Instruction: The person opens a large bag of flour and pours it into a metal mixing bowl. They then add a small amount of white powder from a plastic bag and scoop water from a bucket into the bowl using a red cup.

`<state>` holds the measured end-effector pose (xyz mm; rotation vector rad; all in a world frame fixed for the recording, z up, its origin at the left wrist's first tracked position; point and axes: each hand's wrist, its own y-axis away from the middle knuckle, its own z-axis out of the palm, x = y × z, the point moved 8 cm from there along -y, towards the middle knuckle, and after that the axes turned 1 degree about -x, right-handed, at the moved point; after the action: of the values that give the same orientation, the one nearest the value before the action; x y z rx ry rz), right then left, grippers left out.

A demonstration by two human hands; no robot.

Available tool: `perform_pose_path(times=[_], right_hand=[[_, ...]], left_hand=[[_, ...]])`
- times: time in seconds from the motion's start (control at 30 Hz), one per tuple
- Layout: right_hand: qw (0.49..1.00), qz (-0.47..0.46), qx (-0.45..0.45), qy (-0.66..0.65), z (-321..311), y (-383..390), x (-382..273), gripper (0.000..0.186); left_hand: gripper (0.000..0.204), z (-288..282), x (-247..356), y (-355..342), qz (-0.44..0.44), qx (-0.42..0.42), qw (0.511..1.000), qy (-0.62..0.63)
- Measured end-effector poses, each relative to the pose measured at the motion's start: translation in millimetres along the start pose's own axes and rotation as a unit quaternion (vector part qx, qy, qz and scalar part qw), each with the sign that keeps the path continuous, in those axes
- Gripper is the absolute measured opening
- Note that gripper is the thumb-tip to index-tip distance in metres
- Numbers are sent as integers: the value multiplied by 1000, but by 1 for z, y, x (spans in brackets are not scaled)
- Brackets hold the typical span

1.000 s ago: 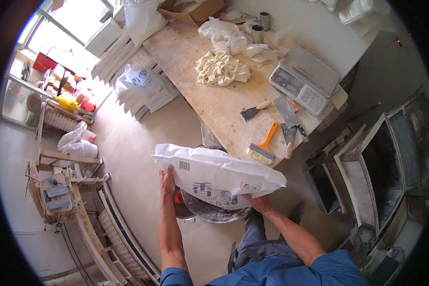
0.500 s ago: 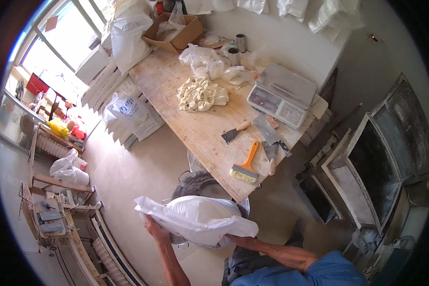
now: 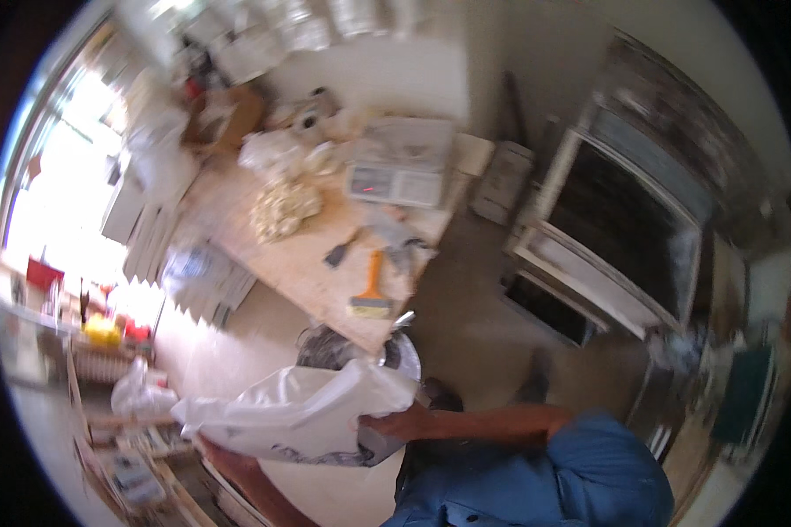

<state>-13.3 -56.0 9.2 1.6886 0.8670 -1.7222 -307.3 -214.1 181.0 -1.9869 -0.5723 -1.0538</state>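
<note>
A large white plastic sack (image 3: 294, 400) with dark printing hangs low in front of me, gripped at both ends. My left hand (image 3: 220, 453) is closed on its left edge, the fingers partly hidden by the plastic. My right hand (image 3: 395, 425) grips the right end, close to my body. Just beyond the sack, partly covered by it and the table corner, stands a round metal basin (image 3: 406, 353). I cannot see whether anything is inside the sack.
On the wooden table (image 3: 294, 281) lie a heap of cream-coloured dough pieces (image 3: 283, 211), a scale (image 3: 397, 180), scrapers (image 3: 341, 250) and an orange-handled brush (image 3: 373, 277). Stacked sacks (image 3: 198, 277) stand left of it; a dark-panelled metal frame (image 3: 624, 228) stands to the right.
The view has turned to the right and blurred. Both hands have shifted left and slightly lower with the sack, which now hangs flatter, its printed side showing.
</note>
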Motion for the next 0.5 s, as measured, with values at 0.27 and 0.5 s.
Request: perform_pose_path(times=[0.27,0.5], right_hand=[[976,-75,167,115,-145,98,-111,66],[950,-52,305,27,-315,222,-143,66]], left_hand=[[100,83,160,27,138,-27,981,-133],[51,264,198,47,-64,-124,943,303]])
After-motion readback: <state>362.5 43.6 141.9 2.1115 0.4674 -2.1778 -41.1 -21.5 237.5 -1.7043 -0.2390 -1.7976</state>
